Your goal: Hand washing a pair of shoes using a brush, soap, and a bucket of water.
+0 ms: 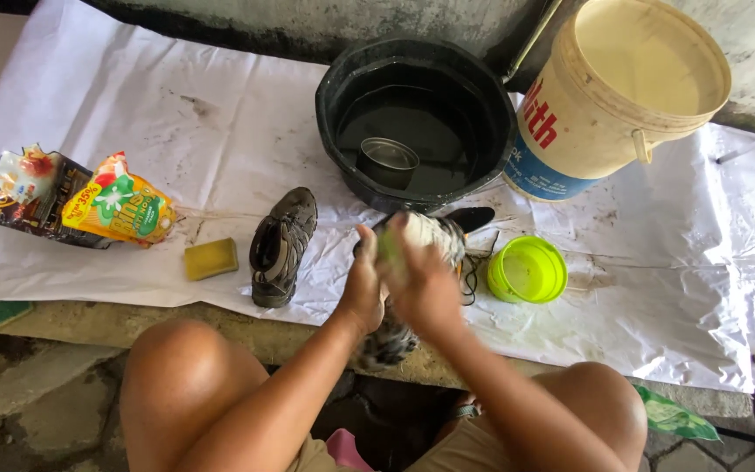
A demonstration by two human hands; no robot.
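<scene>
We are gripping a soapy shoe [412,240] in the left hand [362,293], fingers curled around it, over the bench [701,288] edge. Right hand [425,288] is pressing something greenish, blurred, against it. Second shoe [281,246] lying just left; black basin [417,122] beyond.

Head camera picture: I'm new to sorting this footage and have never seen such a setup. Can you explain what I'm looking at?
There is no machine here. A person wears one camera on the head, so you look down past bare knees at their own two hands. The left hand grips a soapy shoe; the right hand presses something green on it, blurred by motion. On the white sheet lie a second shoe, a yellow sponge, two pouches and a green lid. Behind stand a black basin of water holding a small tin, and a cream bucket.
</scene>
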